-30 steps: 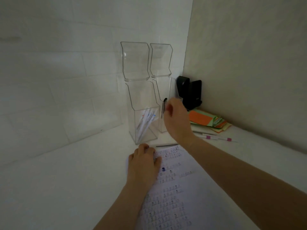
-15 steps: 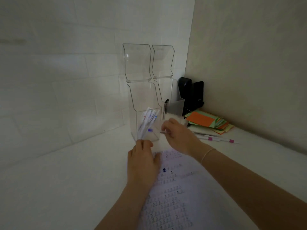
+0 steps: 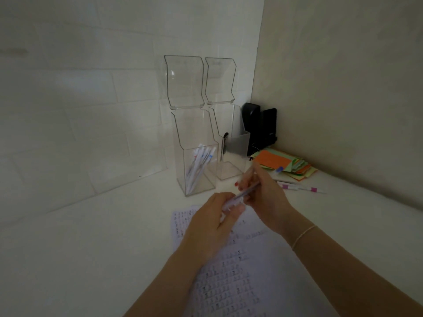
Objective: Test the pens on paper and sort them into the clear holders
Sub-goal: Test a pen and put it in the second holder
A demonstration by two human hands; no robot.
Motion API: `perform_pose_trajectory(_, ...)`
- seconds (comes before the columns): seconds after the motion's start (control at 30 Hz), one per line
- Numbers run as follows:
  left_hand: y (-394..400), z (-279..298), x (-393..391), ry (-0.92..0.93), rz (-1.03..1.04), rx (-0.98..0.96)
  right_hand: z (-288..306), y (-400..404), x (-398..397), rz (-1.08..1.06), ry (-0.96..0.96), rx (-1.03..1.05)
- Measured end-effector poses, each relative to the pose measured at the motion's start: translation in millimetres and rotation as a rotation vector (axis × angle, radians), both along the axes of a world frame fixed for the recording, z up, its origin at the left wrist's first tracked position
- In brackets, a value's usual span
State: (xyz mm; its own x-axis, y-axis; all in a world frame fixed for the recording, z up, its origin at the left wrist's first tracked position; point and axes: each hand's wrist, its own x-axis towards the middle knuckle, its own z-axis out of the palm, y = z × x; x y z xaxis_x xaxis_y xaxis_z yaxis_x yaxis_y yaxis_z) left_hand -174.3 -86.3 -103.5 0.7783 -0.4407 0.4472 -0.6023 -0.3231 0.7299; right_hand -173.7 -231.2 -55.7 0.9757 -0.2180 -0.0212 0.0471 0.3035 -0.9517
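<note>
Both hands meet over the top of the test paper (image 3: 238, 282), which is covered in small marks. My right hand (image 3: 265, 195) grips a clear pen (image 3: 248, 190) by its barrel, blue end cap up near the coloured papers. My left hand (image 3: 217, 223) pinches the pen's lower end, its cap or tip hidden in the fingers. Behind them stand two clear holders with raised lids. The left holder (image 3: 196, 165) has several white pens leaning inside. The right holder (image 3: 231, 156) has one dark pen clipped to its front edge.
Two pens with pink bands (image 3: 299, 187) lie on the white counter right of my hands. A stack of orange, green and yellow paper slips (image 3: 281, 164) sits in the corner beside a black device (image 3: 259, 124). Tiled wall left, plain wall right.
My right hand came back from the right holder, picked up a clear pen from the counter and brought it to my left hand, which lifted off the paper to pinch its end.
</note>
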Motion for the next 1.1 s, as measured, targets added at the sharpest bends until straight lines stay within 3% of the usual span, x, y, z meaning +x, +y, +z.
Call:
perform_pose_trajectory(0.27,1.0,-2.2,8.1,-0.095,0.012,0.065,-4.2,-5.2,-13.8,0.204,0.084,-0.154)
perform_pose_trajectory(0.8,-8.0,14.5,-0.8,0.426,-0.294,-0.336,17.3,-25.7,-21.2,0.332,0.106,-0.112)
perform_pose_trajectory(0.9,0.4,18.7,1.7,0.533,-0.265,-0.461,25.5,-40.9,-16.0,0.226,0.076,0.036)
perform_pose_trajectory(1.0,8.4,13.9,7.1,0.348,-0.051,-0.193,26.9,-62.3,-13.4,0.048,0.055,0.069)
perform_pose_trajectory(1.1,5.9,5.8,8.5,0.139,0.005,0.073,16.1,-71.3,-16.5,-0.059,0.076,0.022)
